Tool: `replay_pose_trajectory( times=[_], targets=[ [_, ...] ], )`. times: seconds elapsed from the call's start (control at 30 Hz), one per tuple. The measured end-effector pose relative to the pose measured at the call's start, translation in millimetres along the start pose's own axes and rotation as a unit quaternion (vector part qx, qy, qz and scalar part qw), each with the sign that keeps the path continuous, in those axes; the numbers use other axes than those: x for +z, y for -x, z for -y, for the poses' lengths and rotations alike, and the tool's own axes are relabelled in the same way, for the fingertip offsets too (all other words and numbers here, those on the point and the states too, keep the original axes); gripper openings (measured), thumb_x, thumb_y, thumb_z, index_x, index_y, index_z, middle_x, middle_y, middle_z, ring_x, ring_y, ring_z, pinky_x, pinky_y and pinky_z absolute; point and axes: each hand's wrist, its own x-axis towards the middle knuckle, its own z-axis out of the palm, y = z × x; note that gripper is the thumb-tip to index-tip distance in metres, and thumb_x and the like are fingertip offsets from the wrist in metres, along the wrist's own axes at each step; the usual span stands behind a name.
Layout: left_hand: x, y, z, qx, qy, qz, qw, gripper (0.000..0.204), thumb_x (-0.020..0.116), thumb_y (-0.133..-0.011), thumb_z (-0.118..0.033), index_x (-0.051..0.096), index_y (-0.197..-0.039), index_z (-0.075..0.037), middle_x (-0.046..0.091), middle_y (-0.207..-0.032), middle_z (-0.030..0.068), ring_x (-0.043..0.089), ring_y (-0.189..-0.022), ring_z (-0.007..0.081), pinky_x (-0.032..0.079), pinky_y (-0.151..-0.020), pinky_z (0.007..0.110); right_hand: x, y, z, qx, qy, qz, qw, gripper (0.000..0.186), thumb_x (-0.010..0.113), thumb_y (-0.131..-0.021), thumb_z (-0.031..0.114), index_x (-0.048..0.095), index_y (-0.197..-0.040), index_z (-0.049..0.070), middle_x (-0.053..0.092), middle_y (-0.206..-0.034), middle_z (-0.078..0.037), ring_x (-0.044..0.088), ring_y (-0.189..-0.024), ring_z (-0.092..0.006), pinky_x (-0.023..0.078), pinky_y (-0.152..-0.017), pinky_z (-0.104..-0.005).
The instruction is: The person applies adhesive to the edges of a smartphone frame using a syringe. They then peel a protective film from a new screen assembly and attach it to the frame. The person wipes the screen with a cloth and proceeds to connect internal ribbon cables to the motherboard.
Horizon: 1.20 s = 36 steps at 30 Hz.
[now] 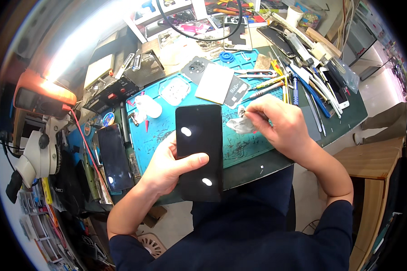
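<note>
My left hand (172,160) is closed round a black smartphone (200,149), thumb across its dark glossy screen, which reflects two bright spots. The phone stands upright in the picture, over the near edge of the workbench. To its right, my right hand (278,124) pinches a crumpled whitish cloth (240,125) between thumb and fingertips, just above the blue work mat (163,140). Cloth and phone are apart. Beyond them lie a grey phone back cover (195,67), a white card-like pad (215,83) and a dark phone part (236,91).
A white round bottle (149,107) stands left of the phone. Another dark phone (115,156) lies at the left edge. Screwdrivers (267,86), tweezers (315,115) and pens crowd the right side. A black box-shaped device (117,90) and an orange meter (45,95) stand at left.
</note>
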Motion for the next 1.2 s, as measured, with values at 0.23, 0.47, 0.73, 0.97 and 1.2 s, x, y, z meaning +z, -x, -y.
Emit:
replay_pose_trajectory(
  times=[0.23,0.47,0.73,0.97,1.2],
  targets=[
    [-3,2,4,-0.010,-0.049,0.085,0.995,0.057,0.077,-0.084,-0.004,0.051,-0.134,-0.001,0.061,-0.125,0.0063,0.058,-0.112,0.0131,0.048,-0.097,0.032,-11,-22,-1,-0.089,-0.048,-0.053,0.993,0.016,0.072,-0.083,0.002,0.070,-0.099,0.003,0.068,-0.093,-0.009,0.068,-0.079,-0.0239,0.055,-0.067,-0.0318],
    [-3,3,2,-0.059,-0.085,0.097,0.990,0.057,0.077,-0.083,-0.004,0.050,-0.134,0.000,0.062,-0.122,0.0070,0.061,-0.107,0.0129,0.051,-0.093,0.031,-12,-28,-2,-0.118,-0.134,0.028,0.984,0.022,0.073,-0.079,-0.005,0.073,-0.100,0.002,0.069,-0.090,-0.010,0.068,-0.079,-0.0213,0.054,-0.067,-0.0303],
    [0,2,-1,-0.063,-0.067,0.091,0.992,0.057,0.079,-0.082,-0.005,0.053,-0.132,-0.001,0.063,-0.120,0.0055,0.060,-0.107,0.0120,0.049,-0.094,0.030,-12,-31,-7,-0.119,-0.161,0.072,0.977,0.019,0.073,-0.080,-0.005,0.074,-0.097,0.003,0.070,-0.086,-0.009,0.069,-0.076,-0.0208,0.054,-0.065,-0.0299],
    [-1,0,-6,-0.075,-0.038,0.115,0.990,0.060,0.078,-0.081,-0.003,0.053,-0.135,-0.001,0.063,-0.124,0.0052,0.059,-0.112,0.0125,0.046,-0.100,0.031,-9,-31,-10,-0.135,-0.234,0.110,0.957,0.033,0.062,-0.078,-0.014,0.074,-0.105,0.003,0.071,-0.093,-0.010,0.069,-0.081,-0.0211,0.054,-0.069,-0.0293],
    [-3,1,-5,-0.080,-0.022,0.101,0.991,0.062,0.078,-0.080,-0.002,0.051,-0.136,-0.001,0.062,-0.124,0.0058,0.059,-0.113,0.0137,0.046,-0.100,0.032,-7,-30,-14,-0.152,-0.246,0.109,0.951,0.036,0.060,-0.076,-0.015,0.074,-0.104,0.003,0.071,-0.096,-0.010,0.070,-0.085,-0.0226,0.055,-0.073,-0.0298]
  ],
)
